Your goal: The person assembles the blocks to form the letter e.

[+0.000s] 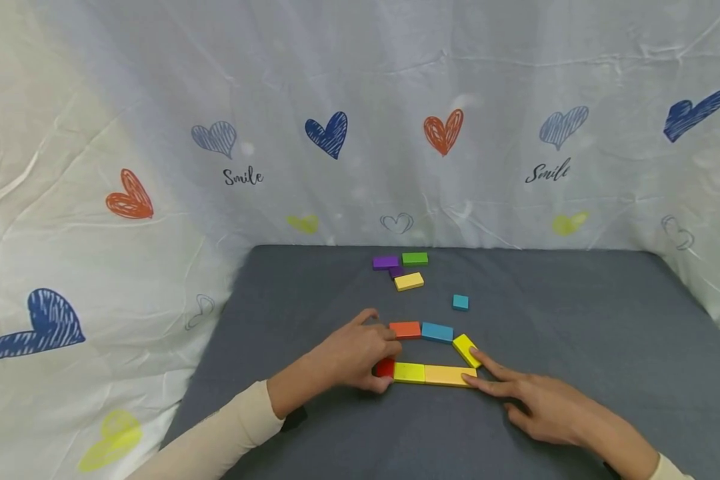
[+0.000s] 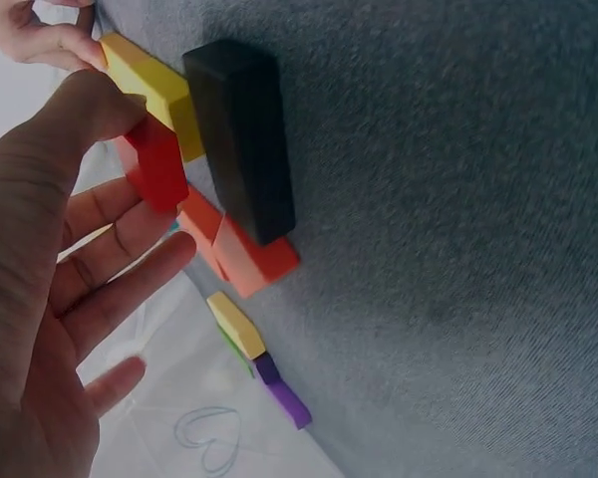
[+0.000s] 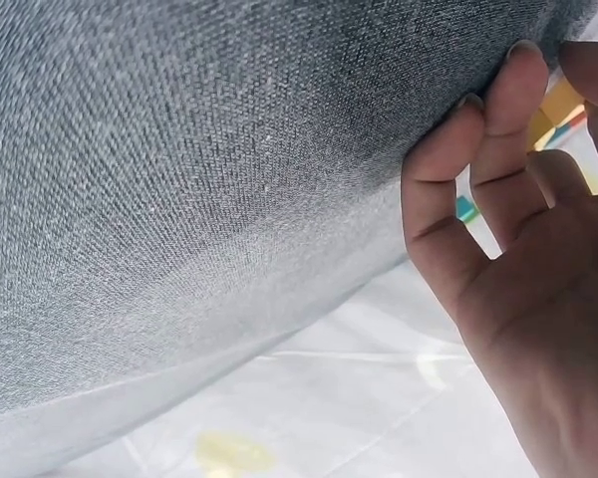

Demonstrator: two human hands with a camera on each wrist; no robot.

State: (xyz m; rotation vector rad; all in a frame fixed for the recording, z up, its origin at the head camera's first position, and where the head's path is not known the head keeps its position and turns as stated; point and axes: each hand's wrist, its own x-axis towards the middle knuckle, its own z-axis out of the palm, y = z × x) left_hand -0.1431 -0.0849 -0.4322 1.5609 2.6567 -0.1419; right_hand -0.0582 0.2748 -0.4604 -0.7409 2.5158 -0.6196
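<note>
Works over a grey cloth (image 1: 582,313), cut off below. With straight fingers of the right hand (image 1: 546,403), touches and partly covers a long orange block (image 1: 447,375) and a yellow block (image 1: 465,345). With the left hand (image 1: 357,353), pinches a red block (image 1: 386,367), mostly hidden from above, at the row's left end. Farther back, has a dark purple block (image 1: 395,273), partly hidden.

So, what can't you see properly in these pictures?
Red block: head view, partly behind the left hand.
Orange block: left wrist view, partly behind the black thing.
Teal block: right wrist view, mostly behind the right hand.
Right sleeve: head view, cut off by the bottom edge.
</note>
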